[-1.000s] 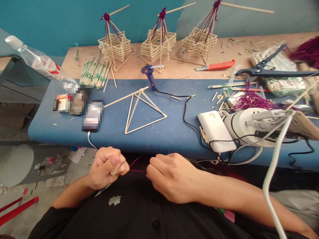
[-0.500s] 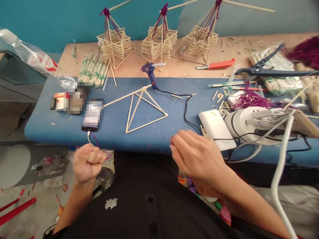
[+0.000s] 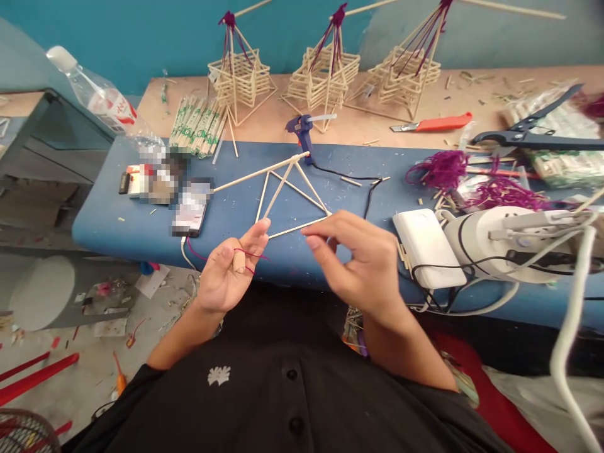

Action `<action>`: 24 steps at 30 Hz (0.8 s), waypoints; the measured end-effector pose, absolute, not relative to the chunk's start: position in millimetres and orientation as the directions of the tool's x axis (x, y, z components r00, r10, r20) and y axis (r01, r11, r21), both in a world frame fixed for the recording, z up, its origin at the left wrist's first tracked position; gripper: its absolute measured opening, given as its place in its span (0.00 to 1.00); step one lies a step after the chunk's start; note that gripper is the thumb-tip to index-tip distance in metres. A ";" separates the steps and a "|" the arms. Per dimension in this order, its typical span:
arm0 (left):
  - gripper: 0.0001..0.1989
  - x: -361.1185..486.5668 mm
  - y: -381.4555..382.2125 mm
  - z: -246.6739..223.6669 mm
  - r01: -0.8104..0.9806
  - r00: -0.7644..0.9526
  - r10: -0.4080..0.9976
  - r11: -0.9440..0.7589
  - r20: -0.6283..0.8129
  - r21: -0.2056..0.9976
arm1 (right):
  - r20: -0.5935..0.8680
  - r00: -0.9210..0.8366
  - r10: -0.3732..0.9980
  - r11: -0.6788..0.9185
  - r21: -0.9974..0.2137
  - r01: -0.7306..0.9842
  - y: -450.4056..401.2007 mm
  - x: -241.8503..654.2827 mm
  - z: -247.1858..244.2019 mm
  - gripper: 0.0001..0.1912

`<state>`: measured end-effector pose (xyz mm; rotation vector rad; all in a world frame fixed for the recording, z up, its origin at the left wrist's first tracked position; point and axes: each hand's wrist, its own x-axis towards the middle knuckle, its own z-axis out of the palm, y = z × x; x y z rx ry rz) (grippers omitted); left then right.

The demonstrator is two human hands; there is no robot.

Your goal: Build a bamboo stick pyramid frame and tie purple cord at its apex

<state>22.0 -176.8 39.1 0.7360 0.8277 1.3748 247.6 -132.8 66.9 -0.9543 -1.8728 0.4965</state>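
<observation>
My left hand (image 3: 226, 277) is turned palm up in front of the table, with a short, pale wooden piece (image 3: 239, 261) held against its fingers. A thin purple thread (image 3: 255, 255) loops from this piece toward the right. To the right, my right hand (image 3: 365, 267) has its thumb and forefinger brought close together in a pinch; whatever is between the tips is too fine to make out. Just beyond both hands stands a pyramid-shaped frame of sticks (image 3: 283, 179), with one long stick reaching left from its top. My left fingertips overlap its near corner in view.
Behind the frame rests a blue glue gun (image 3: 302, 129) with a black cord. A phone (image 3: 192, 207) lies left; a white power bank (image 3: 429, 248) lies right. Purple yarn (image 3: 443, 170), an orange cutter (image 3: 443, 123) and pruning shears (image 3: 523, 132) are beyond. Several stick models (image 3: 323, 78) line the wall.
Both hands were fists held apart; they have come nearer each other. My left hand has turned up and unfolded, showing the wooden piece and thread. The view has shifted left, revealing more purple yarn.
</observation>
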 end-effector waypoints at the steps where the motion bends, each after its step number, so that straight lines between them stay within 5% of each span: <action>1: 0.35 23.9 -175.6 40.2 -0.533 0.007 0.996 0.076 -0.086 0.843 | 0.570 -0.244 0.785 0.618 -0.694 0.368 -138.0 238.8 65.8 0.03; 7: 0.40 32.7 -173.5 47.1 -0.546 0.019 0.995 0.093 -0.098 0.832 | 0.470 -0.346 0.812 0.575 -0.747 0.333 -143.1 216.2 38.2 0.13; 12: 0.41 36.6 -170.7 49.0 -0.565 0.027 0.996 0.083 -0.082 0.821 | 0.407 -0.376 0.833 0.516 -0.817 0.258 -146.2 208.5 25.5 0.05; 24: 0.31 16.7 -173.4 32.1 -0.335 -0.099 0.995 -0.034 0.001 0.942 | 0.380 -0.060 0.923 0.385 -0.908 0.164 -129.2 242.6 47.7 0.05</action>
